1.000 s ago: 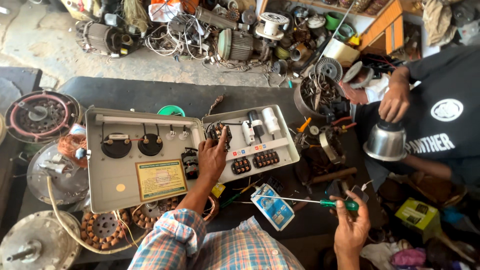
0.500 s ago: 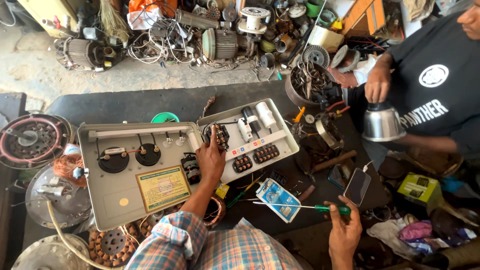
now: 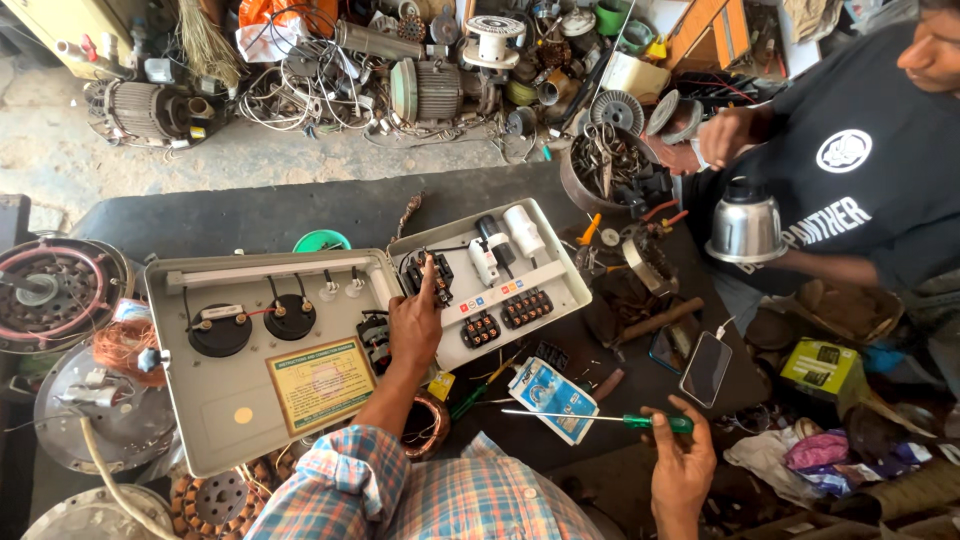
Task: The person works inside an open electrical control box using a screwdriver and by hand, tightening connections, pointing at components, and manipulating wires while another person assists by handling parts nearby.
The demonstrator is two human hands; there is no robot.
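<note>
An opened grey metal control box (image 3: 250, 400) lies flat in front of me, its lid side with two black round gauges and a yellow label plate at the left. My left hand (image 3: 415, 320) rests on the box's right half (image 3: 560, 290), with a finger on a black component near its top. White cylinders and black terminal blocks sit in that half. My right hand (image 3: 680, 465) holds a green-handled screwdriver (image 3: 600, 418) level, its shaft pointing left over a blue-and-white packet (image 3: 550, 395).
Another person in a black shirt sits at the right, holding a steel pot (image 3: 745, 225). Two phones (image 3: 706, 367) lie near the screwdriver. Motor stators and copper windings (image 3: 55, 290) crowd the left; motors, wires and scrap (image 3: 430, 90) line the far side.
My left hand stays on the box's right half. My right hand has shifted slightly with the screwdriver. The view has tilted, showing more of the person at the right.
</note>
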